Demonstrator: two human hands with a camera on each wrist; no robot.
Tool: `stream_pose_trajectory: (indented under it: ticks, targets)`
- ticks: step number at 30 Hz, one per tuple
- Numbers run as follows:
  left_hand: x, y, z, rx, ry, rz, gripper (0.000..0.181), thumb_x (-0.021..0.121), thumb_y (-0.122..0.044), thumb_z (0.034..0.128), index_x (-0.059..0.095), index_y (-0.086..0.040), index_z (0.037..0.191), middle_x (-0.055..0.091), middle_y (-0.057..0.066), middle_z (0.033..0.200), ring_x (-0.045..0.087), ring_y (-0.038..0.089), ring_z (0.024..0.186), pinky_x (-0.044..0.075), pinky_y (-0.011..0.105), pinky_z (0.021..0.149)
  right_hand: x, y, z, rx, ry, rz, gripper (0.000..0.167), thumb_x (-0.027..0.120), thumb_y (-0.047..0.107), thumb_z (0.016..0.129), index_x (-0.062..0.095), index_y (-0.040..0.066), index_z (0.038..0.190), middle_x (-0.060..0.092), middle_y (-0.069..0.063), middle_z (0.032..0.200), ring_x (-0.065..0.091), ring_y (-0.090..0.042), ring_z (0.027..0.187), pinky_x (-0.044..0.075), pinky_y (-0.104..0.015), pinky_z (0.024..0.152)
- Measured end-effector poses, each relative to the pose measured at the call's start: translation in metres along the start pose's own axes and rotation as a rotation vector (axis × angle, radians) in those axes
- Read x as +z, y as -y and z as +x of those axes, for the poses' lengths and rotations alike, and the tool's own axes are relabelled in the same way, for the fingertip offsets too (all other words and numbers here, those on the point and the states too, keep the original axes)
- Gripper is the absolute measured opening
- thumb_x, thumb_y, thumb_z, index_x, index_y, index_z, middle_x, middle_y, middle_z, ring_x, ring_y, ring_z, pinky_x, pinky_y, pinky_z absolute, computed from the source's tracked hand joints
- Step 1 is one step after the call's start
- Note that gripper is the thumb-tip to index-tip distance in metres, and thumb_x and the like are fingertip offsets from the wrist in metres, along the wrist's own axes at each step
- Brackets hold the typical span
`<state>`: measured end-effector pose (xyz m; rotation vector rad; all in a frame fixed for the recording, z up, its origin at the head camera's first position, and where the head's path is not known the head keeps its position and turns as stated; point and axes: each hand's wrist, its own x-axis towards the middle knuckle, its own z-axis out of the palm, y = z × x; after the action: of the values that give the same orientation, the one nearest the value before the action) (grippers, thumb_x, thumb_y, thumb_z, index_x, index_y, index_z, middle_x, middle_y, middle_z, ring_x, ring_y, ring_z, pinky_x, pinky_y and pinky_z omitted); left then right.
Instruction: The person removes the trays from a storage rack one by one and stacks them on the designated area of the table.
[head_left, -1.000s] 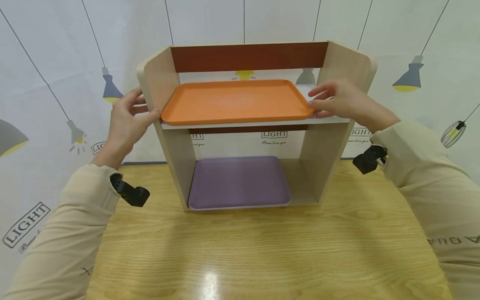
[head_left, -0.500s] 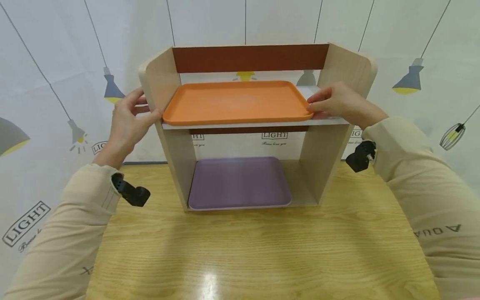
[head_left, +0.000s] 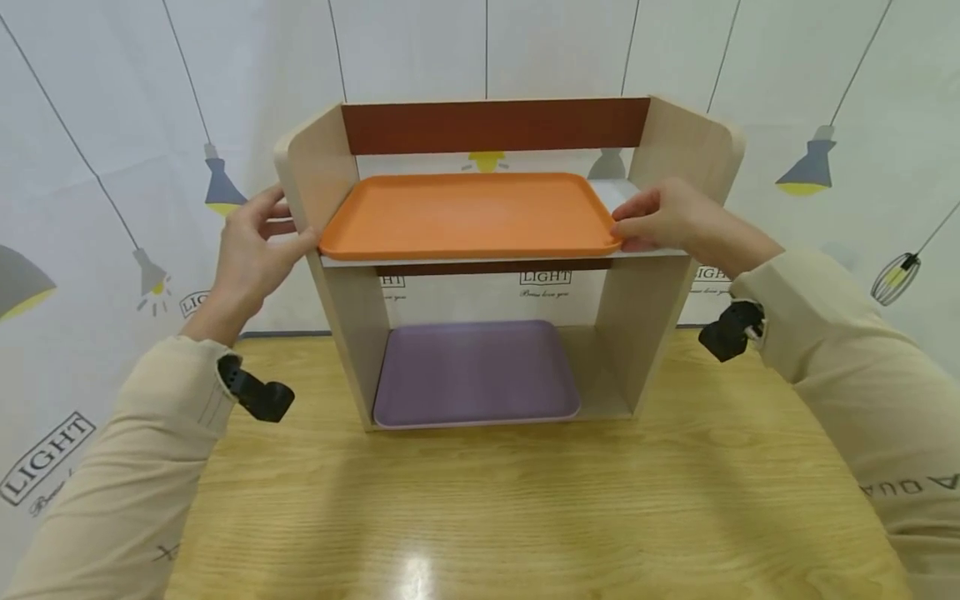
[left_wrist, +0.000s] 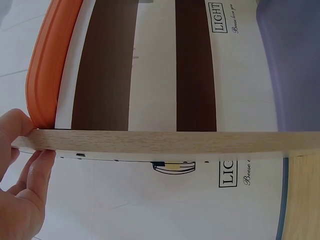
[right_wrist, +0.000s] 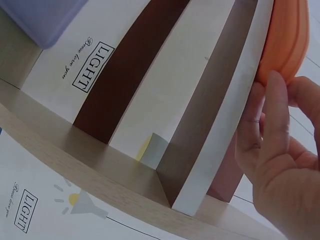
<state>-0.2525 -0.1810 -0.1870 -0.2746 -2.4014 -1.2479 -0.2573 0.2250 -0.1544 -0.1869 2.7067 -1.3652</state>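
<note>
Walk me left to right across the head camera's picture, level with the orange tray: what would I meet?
Bare left hand, flat orange rectangular tray with a raised rim, bare right hand, blue-and-yellow hanging lamp printed on the white backdrop.

Dial on the head view's centre.
Trays, two: orange tray (head_left: 468, 215), twelve; purple tray (head_left: 477, 372), six.
Shelf unit (head_left: 647, 333), one, twelve through six.
Hands, two: left hand (head_left: 251, 258), about nine; right hand (head_left: 675, 220), between two and three.
Sleeves (head_left: 135, 475), two: eight and about half past three.
Black wrist devices (head_left: 260, 396), two: eight and three.
Table (head_left: 480, 508), one, six.
Printed lamps (head_left: 805, 167), at least seven, nine round to three.
</note>
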Motion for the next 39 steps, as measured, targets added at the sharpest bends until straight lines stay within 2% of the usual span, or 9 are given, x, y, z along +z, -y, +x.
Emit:
stream_pose_trajectory:
  ticks: [11,16,19,22,27,34,39]
  targets:
    - [-0.003,-0.001,0.001,-0.010,0.008,-0.014,0.059,0.060,-0.022,0.0827,0.036,-0.020,0.137,0.049,0.013,0.117,0.050,0.025,0.105,0.043,0.044,0.085,0.007,-0.004,-0.020,-0.059,-0.044,0.038,0.043,0.057,0.012,0.085,0.045,-0.013,0.118,0.057,-0.006,0.092,0.060,-0.005,0.070,0.050,-0.022,0.067]
    - [-0.005,-0.002,0.002,-0.033,0.029,-0.017,0.060,0.059,-0.023,0.0833,0.033,-0.022,0.138,0.047,0.013,0.120,0.049,0.026,0.107,0.041,0.046,0.086,0.015,-0.010,-0.028,-0.103,-0.061,0.131,0.043,0.054,0.012,0.087,0.043,-0.015,0.119,0.058,-0.004,0.089,0.061,-0.005,0.072,0.050,-0.023,0.070]
    - [-0.006,-0.002,0.002,-0.043,0.035,-0.018,0.060,0.059,-0.023,0.0834,0.033,-0.022,0.138,0.046,0.014,0.120,0.049,0.026,0.107,0.041,0.046,0.087,0.018,-0.012,-0.034,-0.109,-0.050,0.203,0.045,0.053,0.014,0.088,0.040,-0.014,0.121,0.056,-0.006,0.096,0.061,-0.005,0.078,0.048,-0.023,0.075]
    - [-0.006,-0.001,0.002,-0.048,0.035,-0.020,0.060,0.059,-0.023,0.0833,0.033,-0.022,0.138,0.046,0.014,0.120,0.049,0.027,0.108,0.041,0.046,0.087,0.021,-0.014,-0.039,-0.087,-0.039,0.297,0.048,0.054,0.016,0.088,0.037,-0.012,0.123,0.052,-0.009,0.103,0.061,-0.007,0.082,0.047,-0.023,0.078]
    - [-0.005,-0.001,0.001,-0.052,0.018,-0.027,0.060,0.060,-0.021,0.0832,0.034,-0.021,0.138,0.047,0.015,0.120,0.049,0.027,0.107,0.041,0.045,0.087,0.023,-0.015,-0.048,-0.050,-0.015,0.422,0.053,0.057,0.014,0.086,0.032,-0.012,0.125,0.051,-0.009,0.104,0.060,-0.008,0.084,0.047,-0.022,0.078]
    - [-0.003,-0.002,0.002,-0.047,-0.003,-0.026,0.059,0.060,-0.020,0.0832,0.035,-0.021,0.137,0.048,0.014,0.119,0.050,0.026,0.106,0.041,0.044,0.087,0.021,-0.016,-0.059,-0.032,0.012,0.395,0.058,0.057,0.015,0.086,0.028,-0.011,0.129,0.055,-0.004,0.102,0.059,-0.006,0.088,0.045,-0.021,0.081]
    - [-0.003,-0.003,0.001,-0.047,-0.001,-0.019,0.059,0.059,-0.020,0.0834,0.034,-0.021,0.137,0.048,0.015,0.120,0.049,0.027,0.107,0.041,0.045,0.087,0.023,-0.016,-0.062,-0.013,0.008,0.422,0.061,0.060,0.018,0.084,0.029,-0.009,0.129,0.057,-0.002,0.101,0.060,-0.007,0.089,0.044,-0.021,0.081]
